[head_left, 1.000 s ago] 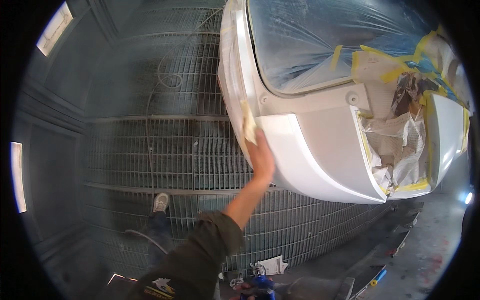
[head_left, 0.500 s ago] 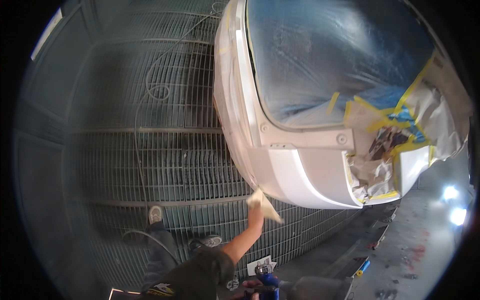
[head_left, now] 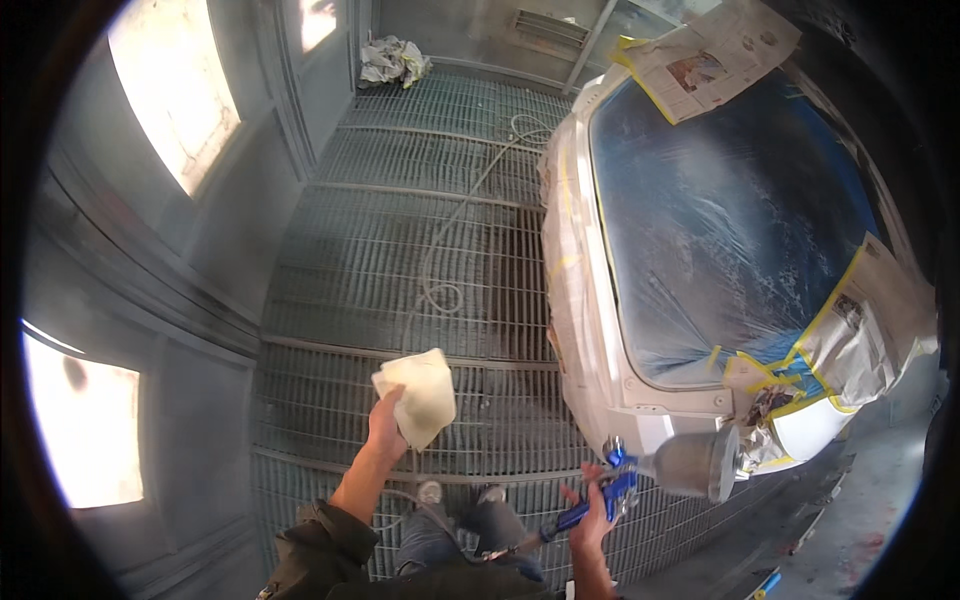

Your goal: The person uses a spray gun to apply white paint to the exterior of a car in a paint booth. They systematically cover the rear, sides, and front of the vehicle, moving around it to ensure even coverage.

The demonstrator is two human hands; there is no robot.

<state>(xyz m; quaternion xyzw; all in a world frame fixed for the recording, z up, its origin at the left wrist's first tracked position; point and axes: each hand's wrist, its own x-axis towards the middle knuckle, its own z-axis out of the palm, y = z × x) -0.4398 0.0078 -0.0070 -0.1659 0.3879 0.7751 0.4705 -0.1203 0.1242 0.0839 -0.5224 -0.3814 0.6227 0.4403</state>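
In the left hand (head_left: 386, 428), a pale folded cloth (head_left: 430, 398), pinched at its near-left edge between thumb and fingers, probably to leave most of it flat and free; held over the grated floor (head_left: 350, 310), left of the white vehicle (head_left: 655, 432) and well apart from it. In the right hand (head_left: 594, 515), a blue spray gun (head_left: 620, 482), gripped by the handle, fingers partly curled, partly spread; impossible to tell any pressure on the trigger. Grey cup (head_left: 696, 465) pointing right, seemingly for clearance from the cloth. Across the vehicle, plastic sheet (head_left: 740, 230), yellow tape (head_left: 828, 305) and newspaper (head_left: 870, 322), presumably for shielding covered surfaces.
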